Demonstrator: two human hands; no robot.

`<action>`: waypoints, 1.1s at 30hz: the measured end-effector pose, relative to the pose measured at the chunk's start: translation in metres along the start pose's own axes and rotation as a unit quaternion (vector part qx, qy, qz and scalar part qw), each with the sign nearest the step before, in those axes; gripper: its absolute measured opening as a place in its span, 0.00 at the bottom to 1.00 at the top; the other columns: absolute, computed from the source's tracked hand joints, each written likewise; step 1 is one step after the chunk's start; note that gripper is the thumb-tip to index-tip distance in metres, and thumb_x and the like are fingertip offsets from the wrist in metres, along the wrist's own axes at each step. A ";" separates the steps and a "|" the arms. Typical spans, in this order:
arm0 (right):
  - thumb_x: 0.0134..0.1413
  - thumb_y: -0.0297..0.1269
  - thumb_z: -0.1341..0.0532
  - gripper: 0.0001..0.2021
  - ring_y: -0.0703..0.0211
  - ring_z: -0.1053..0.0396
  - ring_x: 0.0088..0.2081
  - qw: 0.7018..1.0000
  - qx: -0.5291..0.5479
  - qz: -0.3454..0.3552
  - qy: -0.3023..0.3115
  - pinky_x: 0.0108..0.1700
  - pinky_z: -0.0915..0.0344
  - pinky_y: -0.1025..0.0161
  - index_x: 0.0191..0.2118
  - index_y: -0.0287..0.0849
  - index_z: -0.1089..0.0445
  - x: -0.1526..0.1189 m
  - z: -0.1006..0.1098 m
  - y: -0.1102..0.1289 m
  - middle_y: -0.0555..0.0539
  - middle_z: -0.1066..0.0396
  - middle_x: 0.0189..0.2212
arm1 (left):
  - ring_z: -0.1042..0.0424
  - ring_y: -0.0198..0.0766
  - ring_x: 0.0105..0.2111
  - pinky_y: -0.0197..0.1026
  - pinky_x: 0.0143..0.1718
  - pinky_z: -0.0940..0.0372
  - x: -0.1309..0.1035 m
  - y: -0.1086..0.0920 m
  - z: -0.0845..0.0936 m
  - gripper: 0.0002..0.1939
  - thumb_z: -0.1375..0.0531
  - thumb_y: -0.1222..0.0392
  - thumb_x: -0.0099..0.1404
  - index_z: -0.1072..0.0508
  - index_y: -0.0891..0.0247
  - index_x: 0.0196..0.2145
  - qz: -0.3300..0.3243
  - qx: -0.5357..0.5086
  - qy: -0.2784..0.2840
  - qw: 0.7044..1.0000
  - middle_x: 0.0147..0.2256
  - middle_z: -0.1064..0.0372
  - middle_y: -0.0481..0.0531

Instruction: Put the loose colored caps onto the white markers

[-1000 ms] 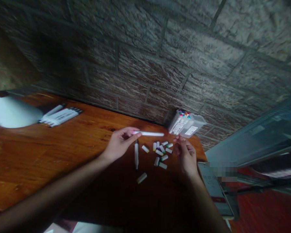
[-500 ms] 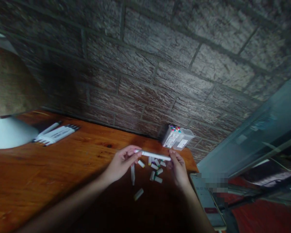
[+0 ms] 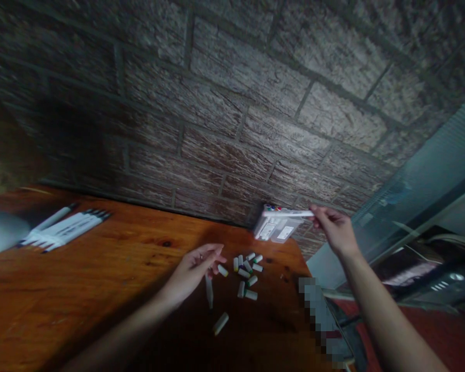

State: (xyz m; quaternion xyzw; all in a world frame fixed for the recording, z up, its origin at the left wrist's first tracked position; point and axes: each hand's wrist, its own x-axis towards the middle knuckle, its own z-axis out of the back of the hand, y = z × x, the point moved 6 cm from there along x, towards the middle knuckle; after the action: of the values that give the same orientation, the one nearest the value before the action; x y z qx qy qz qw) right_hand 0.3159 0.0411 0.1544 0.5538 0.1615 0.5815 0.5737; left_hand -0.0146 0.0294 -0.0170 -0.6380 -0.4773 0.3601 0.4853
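From the wearer's head, one camera is looking forward and down across the nearby table, facing the brick wall behind.

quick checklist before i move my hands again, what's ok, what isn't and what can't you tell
1. Right hand has hold of the white marker: ok, the fingertips grip one end.
2. Left hand free: ok, it appears to hold nothing.
3. Box of markers upright: ok, it stands near the wall.
4. Held marker clear of the box: cannot tell, it crosses in front of the box in this view, so contact is unclear.
5. Loose caps gathered up: not ok, they lie scattered on the table.
6. Marker below the left hand capped: cannot tell, its upper end is hidden.
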 end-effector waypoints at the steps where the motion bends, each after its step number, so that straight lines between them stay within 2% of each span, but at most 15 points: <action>1: 0.41 0.58 0.30 0.23 0.65 0.39 0.21 0.999 -0.035 0.016 -0.032 0.24 0.41 0.66 0.27 0.39 0.25 0.015 0.018 0.005 0.48 0.29 0.22 | 0.29 0.36 0.27 0.36 0.28 0.37 0.001 0.001 0.000 0.27 0.35 0.41 0.57 0.25 0.66 0.45 -0.001 0.004 0.005 1.000 0.34 0.24 0.55; 3: 0.43 0.62 0.33 0.26 0.64 0.40 0.20 0.989 -0.136 0.040 -0.044 0.24 0.43 0.65 0.25 0.39 0.26 0.038 0.041 0.012 0.48 0.31 0.19 | 0.30 0.35 0.26 0.36 0.27 0.38 0.002 0.002 0.001 0.25 0.35 0.40 0.57 0.23 0.66 0.41 -0.006 0.011 0.013 1.000 0.30 0.26 0.53; 6: 0.51 0.63 0.40 0.28 0.64 0.40 0.18 0.946 -0.320 0.058 -0.010 0.23 0.45 0.64 0.26 0.38 0.26 0.053 0.044 0.012 0.48 0.33 0.16 | 0.31 0.35 0.25 0.36 0.26 0.39 0.005 0.003 0.001 0.25 0.35 0.40 0.56 0.23 0.66 0.38 -0.012 0.014 0.019 1.000 0.28 0.27 0.52; 8: 0.54 0.59 0.42 0.26 0.62 0.37 0.19 0.920 -0.386 0.070 0.019 0.25 0.45 0.64 0.28 0.38 0.24 0.055 0.031 0.010 0.46 0.30 0.17 | 0.31 0.35 0.25 0.36 0.26 0.40 0.005 0.004 0.000 0.24 0.35 0.40 0.56 0.23 0.66 0.37 -0.011 0.012 0.020 1.000 0.27 0.28 0.51; 10: 0.56 0.53 0.40 0.21 0.61 0.33 0.23 0.910 -0.403 0.081 0.045 0.27 0.43 0.65 0.30 0.38 0.23 0.059 0.011 0.008 0.45 0.26 0.21 | 0.32 0.35 0.24 0.35 0.26 0.40 0.006 0.004 0.000 0.24 0.34 0.40 0.56 0.23 0.66 0.36 -0.010 0.009 0.015 1.000 0.27 0.28 0.50; 14: 0.55 0.43 0.37 0.12 0.59 0.30 0.28 0.901 -0.417 0.092 0.079 0.32 0.42 0.65 0.33 0.39 0.21 0.076 -0.035 -0.001 0.43 0.22 0.27 | 0.33 0.34 0.24 0.35 0.26 0.41 0.006 0.002 0.002 0.23 0.34 0.40 0.55 0.24 0.66 0.33 -0.012 0.008 0.001 1.000 0.25 0.30 0.49; 17: 0.50 0.37 0.33 0.06 0.57 0.29 0.28 0.900 -0.417 0.085 0.093 0.33 0.41 0.64 0.28 0.41 0.21 0.086 -0.064 -0.014 0.43 0.23 0.25 | 0.34 0.34 0.24 0.35 0.25 0.41 0.008 0.001 0.005 0.24 0.33 0.39 0.53 0.25 0.66 0.32 -0.008 0.008 -0.006 1.000 0.25 0.30 0.49; 19: 0.46 0.36 0.31 0.05 0.56 0.29 0.27 0.906 -0.405 0.084 0.095 0.33 0.41 0.64 0.25 0.42 0.22 0.083 -0.076 -0.023 0.43 0.24 0.24 | 0.34 0.33 0.24 0.35 0.24 0.41 0.010 -0.001 0.009 0.25 0.33 0.39 0.53 0.24 0.66 0.34 -0.015 0.005 -0.015 1.000 0.25 0.30 0.49; 21: 0.49 0.37 0.32 0.05 0.56 0.29 0.29 0.916 -0.384 0.094 0.073 0.35 0.39 0.63 0.28 0.42 0.22 0.070 -0.078 -0.027 0.42 0.22 0.28 | 0.35 0.32 0.23 0.34 0.24 0.41 0.011 -0.003 0.012 0.25 0.33 0.39 0.54 0.24 0.66 0.35 -0.031 0.005 -0.022 0.999 0.25 0.31 0.48; 24: 0.62 0.42 0.42 0.14 0.55 0.29 0.33 0.932 -0.343 0.120 -0.008 0.40 0.37 0.61 0.39 0.38 0.22 0.032 -0.067 -0.026 0.37 0.23 0.38 | 0.37 0.31 0.22 0.34 0.24 0.41 0.011 -0.005 0.015 0.25 0.34 0.38 0.55 0.25 0.66 0.32 -0.056 0.015 -0.030 0.998 0.24 0.32 0.47; 26: 0.67 0.46 0.50 0.21 0.55 0.30 0.33 0.940 -0.310 0.129 -0.055 0.38 0.37 0.61 0.40 0.37 0.24 -0.005 -0.064 -0.028 0.37 0.24 0.37 | 0.36 0.32 0.22 0.34 0.24 0.41 0.011 -0.005 0.016 0.24 0.36 0.38 0.57 0.26 0.66 0.31 -0.072 0.043 -0.041 0.996 0.24 0.32 0.47; 28: 0.68 0.48 0.51 0.21 0.58 0.31 0.31 0.952 -0.265 0.141 -0.061 0.36 0.38 0.63 0.38 0.40 0.25 -0.044 -0.072 -0.036 0.43 0.25 0.32 | 0.32 0.35 0.24 0.35 0.27 0.37 0.012 -0.007 0.020 0.24 0.38 0.37 0.59 0.26 0.65 0.31 -0.102 0.106 -0.056 0.987 0.25 0.30 0.49; 30: 0.67 0.46 0.48 0.19 0.61 0.35 0.26 0.974 -0.165 0.146 -0.051 0.30 0.42 0.65 0.31 0.41 0.28 -0.080 -0.088 -0.047 0.49 0.30 0.24 | 0.27 0.39 0.30 0.38 0.35 0.33 0.014 -0.013 0.026 0.23 0.40 0.38 0.61 0.24 0.63 0.33 -0.149 0.210 -0.073 0.964 0.29 0.25 0.52; 31: 0.67 0.45 0.48 0.21 0.62 0.39 0.23 0.976 -0.143 0.154 -0.055 0.28 0.45 0.65 0.24 0.42 0.32 -0.096 -0.096 -0.052 0.51 0.34 0.21 | 0.25 0.42 0.34 0.40 0.39 0.31 0.014 -0.017 0.031 0.23 0.42 0.38 0.62 0.24 0.62 0.36 -0.172 0.273 -0.083 0.943 0.33 0.23 0.53; 33: 0.66 0.43 0.47 0.21 0.64 0.41 0.21 0.980 -0.118 0.154 -0.036 0.27 0.47 0.66 0.21 0.42 0.37 -0.117 -0.113 -0.061 0.52 0.37 0.19 | 0.23 0.46 0.41 0.43 0.45 0.31 0.016 -0.027 0.046 0.25 0.45 0.39 0.64 0.24 0.62 0.43 -0.183 0.403 -0.112 0.890 0.41 0.21 0.57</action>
State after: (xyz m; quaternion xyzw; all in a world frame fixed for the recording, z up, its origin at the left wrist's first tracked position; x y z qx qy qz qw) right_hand 0.2201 0.0099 0.0132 0.5215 -0.0163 0.6572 0.5439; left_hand -0.0600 0.0598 -0.0030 -0.2439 -0.4511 0.4954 0.7012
